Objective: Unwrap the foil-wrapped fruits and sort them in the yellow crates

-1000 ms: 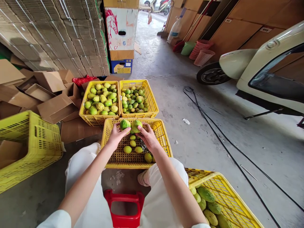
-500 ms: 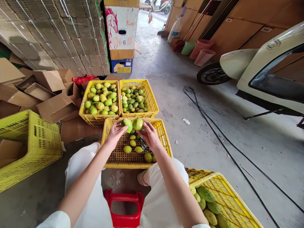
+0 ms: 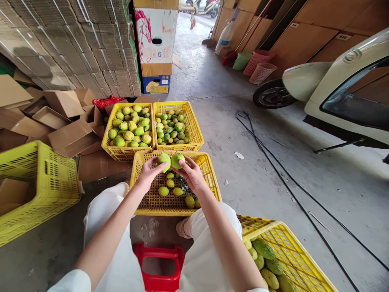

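2 held fruits [image 3: 164, 161], long axes unclr.

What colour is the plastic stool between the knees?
The stool is red, seen best in the head view.

Glossy red plastic stool [image 3: 161, 282], matt brown cardboard boxes [image 3: 68, 138], smooth concrete floor [image 3: 225, 134]

A blue "6" on the white carton [image 3: 156, 36]
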{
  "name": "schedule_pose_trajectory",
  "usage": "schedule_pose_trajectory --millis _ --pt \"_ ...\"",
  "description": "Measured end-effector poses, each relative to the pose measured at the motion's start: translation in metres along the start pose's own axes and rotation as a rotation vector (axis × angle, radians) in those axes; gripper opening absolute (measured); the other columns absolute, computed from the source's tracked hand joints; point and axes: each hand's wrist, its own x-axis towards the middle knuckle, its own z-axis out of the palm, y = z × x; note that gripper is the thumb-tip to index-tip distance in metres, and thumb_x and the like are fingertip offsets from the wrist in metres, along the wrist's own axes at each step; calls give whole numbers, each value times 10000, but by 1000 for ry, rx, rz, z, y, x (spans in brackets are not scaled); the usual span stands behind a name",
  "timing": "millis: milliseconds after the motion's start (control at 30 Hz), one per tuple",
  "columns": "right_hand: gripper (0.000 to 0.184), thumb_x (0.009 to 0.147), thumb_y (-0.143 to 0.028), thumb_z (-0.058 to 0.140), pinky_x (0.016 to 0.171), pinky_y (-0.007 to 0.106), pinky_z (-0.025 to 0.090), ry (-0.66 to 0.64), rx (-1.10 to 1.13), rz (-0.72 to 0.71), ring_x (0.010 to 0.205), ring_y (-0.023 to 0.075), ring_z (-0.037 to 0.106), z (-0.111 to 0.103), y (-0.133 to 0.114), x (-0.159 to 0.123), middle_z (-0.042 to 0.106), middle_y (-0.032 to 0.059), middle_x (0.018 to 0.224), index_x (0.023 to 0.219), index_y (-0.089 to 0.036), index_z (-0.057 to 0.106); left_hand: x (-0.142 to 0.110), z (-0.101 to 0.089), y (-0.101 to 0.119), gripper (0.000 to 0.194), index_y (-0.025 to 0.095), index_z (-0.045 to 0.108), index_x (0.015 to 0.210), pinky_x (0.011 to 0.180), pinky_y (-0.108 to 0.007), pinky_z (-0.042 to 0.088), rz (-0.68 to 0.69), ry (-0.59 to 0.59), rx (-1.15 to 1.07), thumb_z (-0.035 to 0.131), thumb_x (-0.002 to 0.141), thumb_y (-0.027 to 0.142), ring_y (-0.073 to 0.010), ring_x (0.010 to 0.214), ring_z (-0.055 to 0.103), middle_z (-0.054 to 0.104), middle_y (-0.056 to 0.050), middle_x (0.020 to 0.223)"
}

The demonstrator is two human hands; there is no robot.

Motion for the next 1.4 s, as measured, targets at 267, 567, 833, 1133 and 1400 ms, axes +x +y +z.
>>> schedule_pose_trajectory --millis 267,567,833,1133,1400 --pt "537 588 -635 895 675 282 618 80 -78 -11 755 162 706 -7 -1 5 683 -30 779 812 -234 617 1 0 4 347 166 653 901 885 -379 606 -91 49 -106 902 690 284 -212 932 739 761 -80 991" --pt "486 567 -579 931 853 391 641 55 -79 -34 917 267 768 -1 -3 2 768 41 917 816 -220 719 1 0 2 383 172 683 941 898 -339 603 -120 -24 -146 932 672 284 -187 943 733 755 -67 1037" --pt "526 585 -518 929 832 395 647 36 -56 -41 951 264 769 0 -1 2 760 21 983 975 -253 696 3 2 -4 472 168 677 944 847 -337 625 -140 4 -162 982 590 240 -198 925 730 735 -89 1051" --pt "540 612 -485 901 867 373 634 33 -9 -37 988 246 753 0 -3 3 737 17 1065 1046 -280 653 -2 5 5 354 152 692 943 879 -366 611 -169 11 -151 923 677 197 -195 902 737 762 -80 995" --pt "592 606 -471 921 851 383 641 48 -52 -29 889 223 756 -1 -1 2 705 0 1012 1112 -284 677 0 5 -1 317 163 739 957 975 -369 579 -144 -69 -160 911 702 241 -206 989 731 770 -91 1052"
